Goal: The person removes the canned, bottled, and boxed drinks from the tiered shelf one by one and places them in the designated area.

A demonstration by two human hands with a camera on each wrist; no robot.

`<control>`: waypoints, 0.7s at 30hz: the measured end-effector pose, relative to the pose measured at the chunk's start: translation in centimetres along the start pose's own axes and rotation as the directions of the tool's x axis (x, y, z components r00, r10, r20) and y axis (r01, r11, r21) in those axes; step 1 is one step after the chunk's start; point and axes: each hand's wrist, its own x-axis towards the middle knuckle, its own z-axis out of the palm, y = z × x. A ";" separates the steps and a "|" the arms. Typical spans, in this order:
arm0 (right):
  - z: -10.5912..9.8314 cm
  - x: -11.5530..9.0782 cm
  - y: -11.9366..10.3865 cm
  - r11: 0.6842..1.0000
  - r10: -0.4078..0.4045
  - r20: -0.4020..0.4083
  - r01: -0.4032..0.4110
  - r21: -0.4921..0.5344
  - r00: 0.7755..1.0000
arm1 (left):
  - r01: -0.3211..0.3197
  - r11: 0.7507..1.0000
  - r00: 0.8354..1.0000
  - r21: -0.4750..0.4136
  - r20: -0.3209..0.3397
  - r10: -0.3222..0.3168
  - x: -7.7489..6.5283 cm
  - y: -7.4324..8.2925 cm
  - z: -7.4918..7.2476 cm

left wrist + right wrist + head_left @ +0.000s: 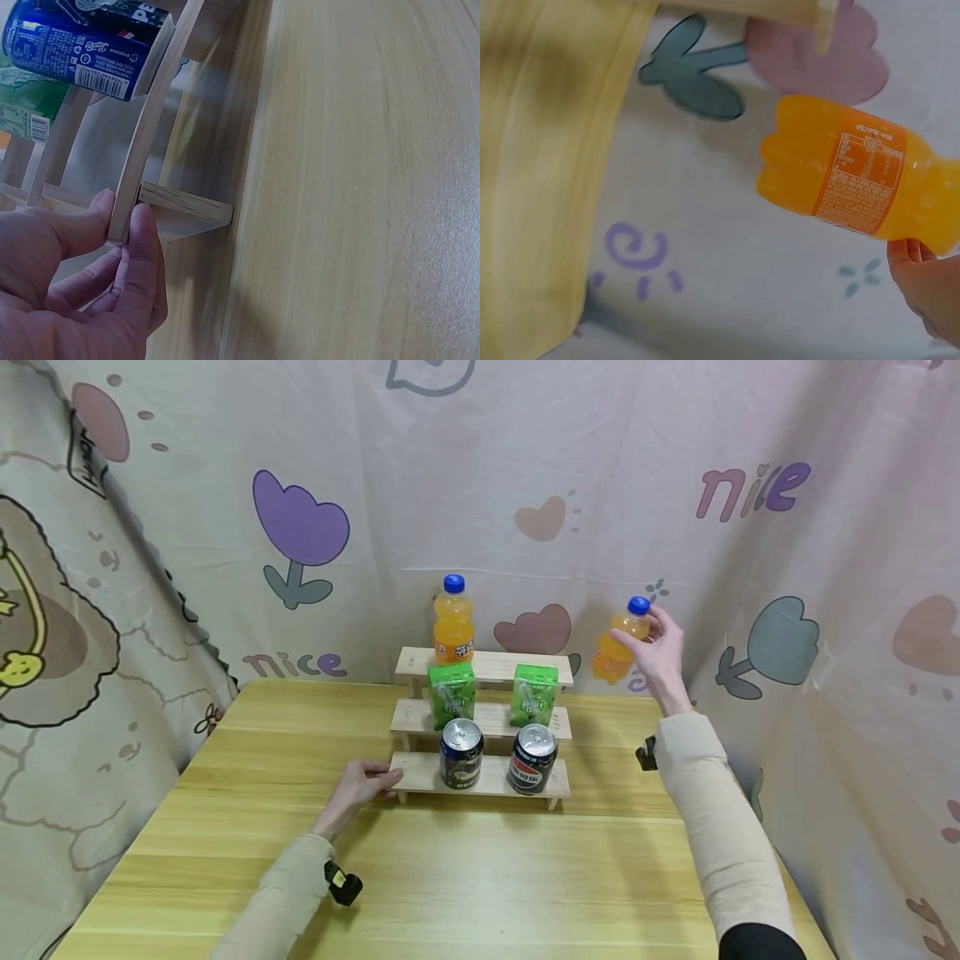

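Note:
My right hand (662, 647) grips an orange soda bottle (615, 658) with a blue cap near its neck, tilted in the air to the right of a three-step wooden rack (495, 667). In the right wrist view, the fingers (904, 251) press the side of the bottle (840, 169) below its shoulder. My left hand (360, 785) pinches the left end of the rack's lowest board; the left wrist view shows the thumb (82, 221) on top and fingers beneath. On that board stand two dark soda cans (461, 756), the right one a Pepsi can (533, 760).
Another orange soda bottle (453, 622) stands on the top step, at its left. Two green drink cartons (452, 695) sit on the middle step. The rack stands on a wooden table (300, 752), with a patterned curtain (420, 485) behind and at both sides.

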 end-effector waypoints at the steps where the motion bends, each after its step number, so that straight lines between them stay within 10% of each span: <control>1: -0.4 -0.1 0.4 1.000 0.013 -0.003 -0.013 -0.010 1.000 | 0.004 1.000 1.000 -0.003 -0.003 -0.004 0.0 0.0 0.0; 21: -4.4 -2.1 9.7 0.973 0.220 -0.030 -0.222 -0.062 0.975 | -0.001 1.000 1.000 -0.008 -0.010 0.001 -0.2 0.1 0.1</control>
